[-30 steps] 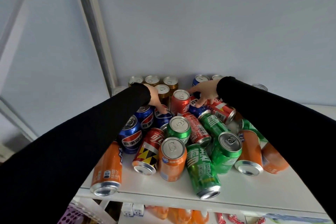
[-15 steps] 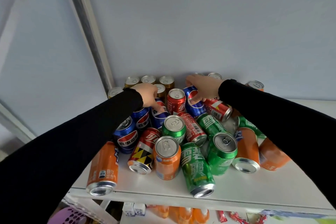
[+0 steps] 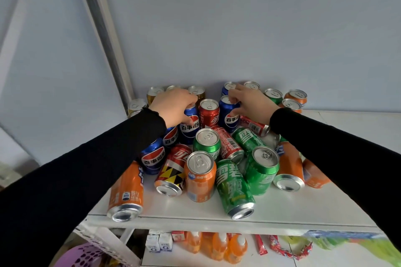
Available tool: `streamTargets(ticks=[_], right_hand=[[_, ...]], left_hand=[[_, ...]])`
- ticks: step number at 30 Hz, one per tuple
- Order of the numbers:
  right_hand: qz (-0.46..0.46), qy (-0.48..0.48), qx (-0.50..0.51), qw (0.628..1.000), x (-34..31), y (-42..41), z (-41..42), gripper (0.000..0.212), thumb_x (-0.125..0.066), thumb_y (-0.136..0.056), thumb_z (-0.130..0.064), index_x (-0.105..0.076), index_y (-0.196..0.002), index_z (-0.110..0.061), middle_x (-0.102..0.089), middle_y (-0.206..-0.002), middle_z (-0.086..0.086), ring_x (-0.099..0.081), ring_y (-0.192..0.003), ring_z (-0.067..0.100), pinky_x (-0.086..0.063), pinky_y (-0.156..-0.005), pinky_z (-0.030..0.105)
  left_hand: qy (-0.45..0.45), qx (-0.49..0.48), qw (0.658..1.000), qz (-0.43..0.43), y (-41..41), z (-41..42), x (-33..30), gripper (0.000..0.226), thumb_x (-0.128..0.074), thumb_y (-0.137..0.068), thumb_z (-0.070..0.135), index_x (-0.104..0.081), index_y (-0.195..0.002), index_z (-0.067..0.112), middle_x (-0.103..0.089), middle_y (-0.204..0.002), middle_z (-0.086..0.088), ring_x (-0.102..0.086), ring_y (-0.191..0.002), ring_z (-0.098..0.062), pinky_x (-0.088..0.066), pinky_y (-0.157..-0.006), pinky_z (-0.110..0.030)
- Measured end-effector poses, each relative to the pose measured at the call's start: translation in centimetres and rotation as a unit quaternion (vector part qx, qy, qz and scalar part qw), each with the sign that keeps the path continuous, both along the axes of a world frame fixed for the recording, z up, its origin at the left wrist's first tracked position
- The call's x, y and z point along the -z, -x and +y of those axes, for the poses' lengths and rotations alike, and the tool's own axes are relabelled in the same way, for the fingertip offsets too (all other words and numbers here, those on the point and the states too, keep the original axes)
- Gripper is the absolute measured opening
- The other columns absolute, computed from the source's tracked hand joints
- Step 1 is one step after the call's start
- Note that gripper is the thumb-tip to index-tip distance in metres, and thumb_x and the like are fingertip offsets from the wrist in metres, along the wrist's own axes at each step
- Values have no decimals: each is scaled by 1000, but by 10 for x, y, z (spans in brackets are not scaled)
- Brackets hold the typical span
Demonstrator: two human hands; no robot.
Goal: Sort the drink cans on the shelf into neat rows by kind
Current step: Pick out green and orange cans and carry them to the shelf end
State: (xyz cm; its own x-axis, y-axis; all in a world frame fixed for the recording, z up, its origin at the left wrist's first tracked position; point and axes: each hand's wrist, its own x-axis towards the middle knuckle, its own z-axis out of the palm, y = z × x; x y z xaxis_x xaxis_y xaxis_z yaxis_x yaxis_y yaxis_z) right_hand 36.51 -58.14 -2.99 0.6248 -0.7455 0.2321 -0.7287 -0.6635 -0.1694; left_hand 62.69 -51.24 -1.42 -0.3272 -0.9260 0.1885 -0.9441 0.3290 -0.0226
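Note:
A jumble of drink cans covers the white shelf [image 3: 303, 208]. My left hand [image 3: 173, 106] grips the top of an upright blue Pepsi can [image 3: 189, 128]. My right hand [image 3: 249, 102] holds the top of another upright blue Pepsi can [image 3: 229, 118]. Between them stands a red cola can [image 3: 208, 114]. More blue cans [image 3: 153, 158] lean by my left sleeve. Green Sprite cans [image 3: 233, 186] and orange Fanta cans [image 3: 200, 178] stand or lie in front. Gold cans [image 3: 154, 94] stand at the back left.
A grey wall runs right behind the cans, with a metal post [image 3: 104, 34] at the back left. Upright green and orange cans [image 3: 293, 102] stand at the back right. Below the shelf are orange bottles [image 3: 219, 247], small cartons and a purple basket [image 3: 84, 256].
Both hands have risen onto the tops of blue cans, and those two cans now stand upright either side of the red can. The view has tilted down a little.

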Motion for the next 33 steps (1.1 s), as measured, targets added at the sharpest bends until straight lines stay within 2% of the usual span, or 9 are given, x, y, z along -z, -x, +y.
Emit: streamTargets(ticks=[4, 7, 14, 18, 23, 27, 29, 31, 33], right_hand=[[13, 20, 9, 1000, 3, -2, 8, 31, -75, -83, -19, -46, -92, -19, -48, -99, -2, -51, -74, 21, -35, -61, 32], [-5, 25, 19, 999, 5, 1, 10, 23, -74, -85, -19, -52, -94, -17, -49, -99, -3, -52, -75, 21, -38, -64, 31], [-110, -79, 72, 988, -6, 30, 21, 22, -75, -85, -25, -57, -97, -26, -60, -97, -9, -61, -74, 8, -47, -64, 28], [-24, -212, 77, 974, -1, 43, 27, 18, -77, -86, -27, -63, -96, -28, -67, -95, -11, -66, -78, 12, -52, -67, 28], [25, -320, 65, 945, 8, 41, 28, 46, -76, -87, -27, -58, -129, -31, -63, -120, -4, -65, -106, 20, -57, -92, 35], [38, -366, 70, 927, 6, 38, 30, 60, -75, -88, -29, -50, -143, -28, -57, -136, 4, -57, -123, 22, -50, -104, 36], [47, -391, 71, 916, 3, 37, 31, 68, -74, -89, -30, -43, -149, -26, -52, -145, 3, -55, -124, 20, -52, -93, 24], [45, -409, 75, 908, 1, 36, 33, 71, -73, -89, -27, -39, -151, -24, -49, -147, 4, -61, -107, 13, -53, -67, 10], [34, -400, 78, 913, 0, 34, 36, 65, -74, -89, -21, -43, -146, -20, -51, -141, 8, -61, -90, 6, -50, -54, 7]], left_hand=[[20, 8, 999, -29, 2, 3, 5, 41, -79, -81, 36, -38, -85, 29, -39, -87, 8, -38, -88, -16, -42, -67, -37], [4, -3, 1000, -5, -2, 2, 7, 37, -80, -80, 31, -44, -85, 25, -44, -88, 7, -45, -89, -18, -37, -67, -35], [-11, 58, 996, 67, -12, 26, -4, 39, -81, -79, 39, -57, -106, 26, -54, -106, 8, -46, -100, -17, -42, -79, -35], [-73, 98, 992, -32, -16, 48, -8, 41, -76, -81, 50, -62, -116, 32, -55, -111, 13, -39, -100, -11, -38, -79, -33], [-169, 112, 970, -134, -15, 51, -4, 59, -69, -80, 66, -62, -128, 31, -55, -108, 12, -40, -104, -13, -45, -91, -38], [-227, 76, 948, -210, -4, 50, 1, 60, -68, -86, 54, -53, -141, 34, -53, -117, 8, -39, -122, -19, -22, -119, -51], [-249, 54, 942, -219, 1, 50, 1, 61, -68, -87, 48, -50, -144, 35, -52, -127, 1, -38, -129, -22, -12, -122, -55], [-260, 39, 940, -215, 5, 52, -3, 59, -68, -88, 45, -50, -142, 30, -51, -129, -1, -39, -129, -22, -11, -122, -53], [-256, 35, 944, -207, 7, 53, -5, 56, -69, -89, 44, -50, -138, 24, -50, -122, 1, -40, -125, -20, -13, -122, -51]])
